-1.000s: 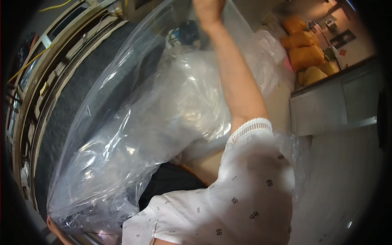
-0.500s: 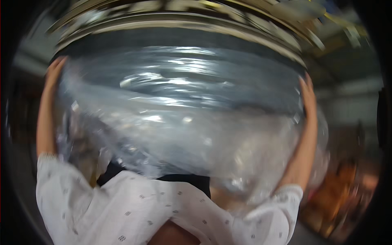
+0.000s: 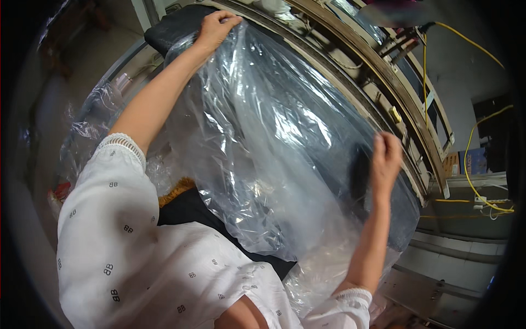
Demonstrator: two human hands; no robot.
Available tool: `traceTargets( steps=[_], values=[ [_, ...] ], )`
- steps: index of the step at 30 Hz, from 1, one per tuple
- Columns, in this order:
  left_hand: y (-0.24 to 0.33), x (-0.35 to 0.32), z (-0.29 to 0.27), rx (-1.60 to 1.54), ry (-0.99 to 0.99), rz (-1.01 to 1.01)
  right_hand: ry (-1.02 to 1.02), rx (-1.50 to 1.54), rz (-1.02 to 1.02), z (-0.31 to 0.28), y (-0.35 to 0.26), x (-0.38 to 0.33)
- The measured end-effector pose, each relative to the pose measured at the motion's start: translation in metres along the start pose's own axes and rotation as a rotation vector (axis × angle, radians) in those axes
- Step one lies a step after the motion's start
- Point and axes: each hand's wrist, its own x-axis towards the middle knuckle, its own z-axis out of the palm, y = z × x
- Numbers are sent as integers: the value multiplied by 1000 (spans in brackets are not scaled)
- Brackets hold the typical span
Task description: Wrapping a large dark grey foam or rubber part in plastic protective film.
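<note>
At the dark table's point(image 3: 171, 27) far left corner, the left hand point(image 3: 234, 23) pinches the clear plastic sheet point(image 3: 257, 142), which spreads over the tabletop toward the person. Near the far edge, the right hand point(image 3: 387, 156) curls its fingers; on what, I cannot tell.

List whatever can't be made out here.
All in the head view:
- Right hand: its curled fingers hide whether they pinch anything.
- Clear plastic sheet: the stretch behind the right forearm is hidden.
- Pinkish object at the top: blurred and cut off by the upper edge, kind unclear.
</note>
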Motion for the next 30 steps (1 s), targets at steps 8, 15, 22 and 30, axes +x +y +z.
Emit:
traceTargets(
  steps=[8,15,22,30],
  values=[
    [-5,0,3,22,88,-29,-217,87,-21,199,-183,37],
    [7,-4,11,31,27,12,-13,-483,-450,179,-128,75],
    [8,2,-13,108,-68,-57,99,-808,-173,-40,-61,-68],
    [-21,18,-4,182,-114,-21,682,-939,113,-258,-81,-168]
  ],
)
